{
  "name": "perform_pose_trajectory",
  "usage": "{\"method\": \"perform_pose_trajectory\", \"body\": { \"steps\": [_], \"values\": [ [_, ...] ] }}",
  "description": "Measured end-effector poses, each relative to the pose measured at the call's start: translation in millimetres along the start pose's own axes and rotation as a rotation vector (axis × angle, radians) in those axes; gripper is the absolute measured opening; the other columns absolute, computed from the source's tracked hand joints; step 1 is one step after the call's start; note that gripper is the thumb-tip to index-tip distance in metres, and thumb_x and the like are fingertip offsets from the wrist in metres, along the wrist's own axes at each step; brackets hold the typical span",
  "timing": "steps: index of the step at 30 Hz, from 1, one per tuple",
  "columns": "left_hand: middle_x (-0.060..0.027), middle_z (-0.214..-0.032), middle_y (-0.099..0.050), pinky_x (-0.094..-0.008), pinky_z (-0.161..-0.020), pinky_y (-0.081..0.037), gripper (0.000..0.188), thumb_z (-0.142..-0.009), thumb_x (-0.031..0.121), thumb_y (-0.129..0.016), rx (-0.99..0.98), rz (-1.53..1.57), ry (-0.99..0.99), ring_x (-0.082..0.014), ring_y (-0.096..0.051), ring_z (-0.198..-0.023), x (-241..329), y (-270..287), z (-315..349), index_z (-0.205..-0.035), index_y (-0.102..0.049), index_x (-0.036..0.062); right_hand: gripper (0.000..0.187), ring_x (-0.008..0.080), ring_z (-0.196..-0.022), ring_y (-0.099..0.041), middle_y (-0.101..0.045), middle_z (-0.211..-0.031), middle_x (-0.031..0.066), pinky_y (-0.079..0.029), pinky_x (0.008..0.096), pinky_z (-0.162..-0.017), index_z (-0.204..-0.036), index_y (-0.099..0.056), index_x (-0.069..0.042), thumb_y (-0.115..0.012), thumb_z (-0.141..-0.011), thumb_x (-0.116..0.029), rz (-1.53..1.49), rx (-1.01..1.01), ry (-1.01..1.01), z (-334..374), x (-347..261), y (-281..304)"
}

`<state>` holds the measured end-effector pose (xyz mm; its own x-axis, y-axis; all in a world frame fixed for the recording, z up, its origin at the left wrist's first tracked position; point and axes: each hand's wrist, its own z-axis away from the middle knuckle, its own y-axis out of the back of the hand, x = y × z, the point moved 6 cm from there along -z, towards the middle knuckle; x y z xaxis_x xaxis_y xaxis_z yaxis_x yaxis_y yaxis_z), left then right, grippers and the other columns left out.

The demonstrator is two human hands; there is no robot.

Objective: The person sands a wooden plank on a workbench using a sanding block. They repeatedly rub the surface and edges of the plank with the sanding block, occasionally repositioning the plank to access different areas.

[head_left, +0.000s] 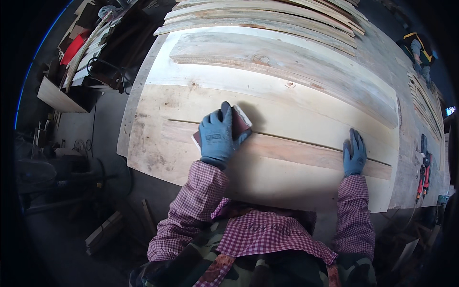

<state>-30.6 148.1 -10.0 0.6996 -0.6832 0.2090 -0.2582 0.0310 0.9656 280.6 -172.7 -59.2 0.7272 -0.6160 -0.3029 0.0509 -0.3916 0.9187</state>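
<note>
My left hand [217, 138], in a blue-grey work glove, is closed around a reddish-brown sanding block [241, 122] with pale, worn edges. The block rests across the left part of a long, narrow wooden strip [296, 152]. That strip lies flat on a pale plywood sheet [272, 179], running from left to right in front of me. Near the strip's right end, my gloved right hand [354, 155] lies on top of it with its fingers stretched forward and the thumb apart. My left palm hides part of the block and the wood under it.
Beyond the strip lies a wide, thick plank [282, 64], with a stack of thin wooden strips [267, 21] at the far edge. Red-handled tools [423, 178] rest on the right. Another person [418, 52] is at the upper right. Wood scraps [105, 229] lie on the left floor.
</note>
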Motion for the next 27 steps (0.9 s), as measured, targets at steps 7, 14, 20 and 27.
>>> {"method": "perform_pose_trajectory", "body": {
  "steps": [7,14,20,27],
  "values": [
    [-0.0209,-0.139,-0.046,-0.0529,-0.114,-0.031,0.099,-0.082,0.06,-0.067,-0.269,0.225,-0.492,-0.0407,-0.043,-0.13,131,-33,54,-0.154,-0.03,0.0036,0.088,0.0343,-0.14,-0.039,-0.045,-0.151,0.0122,-0.029,0.0512,-0.119,-0.145,-0.053,-0.017,-0.082,-0.066,-0.042,0.087,-0.228,0.441,26,-80,4],
    [-0.0195,-0.135,-0.053,-0.0525,-0.102,-0.042,0.089,-0.083,0.059,-0.071,0.101,-0.137,0.086,-0.0394,-0.052,-0.119,-79,31,35,-0.152,-0.04,0.0132,0.094,0.0274,-0.129,-0.053,-0.057,-0.141,0.0081,-0.035,0.0489,-0.116,-0.147,-0.05,-0.012,-0.08,-0.065,-0.048,0.141,-0.204,0.497,27,-72,-3],
    [-0.0253,-0.109,-0.067,-0.0421,-0.082,-0.054,0.074,-0.093,0.049,-0.066,0.278,-0.108,0.415,-0.0365,-0.067,-0.096,-231,65,7,-0.145,-0.046,0.0013,0.083,0.0285,-0.123,-0.058,-0.06,-0.139,0.0105,-0.041,0.044,-0.111,-0.148,-0.048,-0.013,-0.077,-0.074,-0.04,0.013,-0.375,0.452,6,-64,-1],
    [-0.0186,-0.117,-0.055,-0.0496,-0.089,-0.045,0.085,-0.084,0.053,-0.072,0.233,-0.032,0.046,-0.0371,-0.054,-0.101,-7,46,-7,-0.149,-0.04,0.0081,0.04,0.0284,-0.096,-0.065,-0.072,-0.102,0.0068,-0.051,0.0409,-0.086,-0.119,-0.073,-0.016,-0.073,-0.082,-0.032,0.059,-0.35,0.398,-20,-42,-1]
  ]
}}
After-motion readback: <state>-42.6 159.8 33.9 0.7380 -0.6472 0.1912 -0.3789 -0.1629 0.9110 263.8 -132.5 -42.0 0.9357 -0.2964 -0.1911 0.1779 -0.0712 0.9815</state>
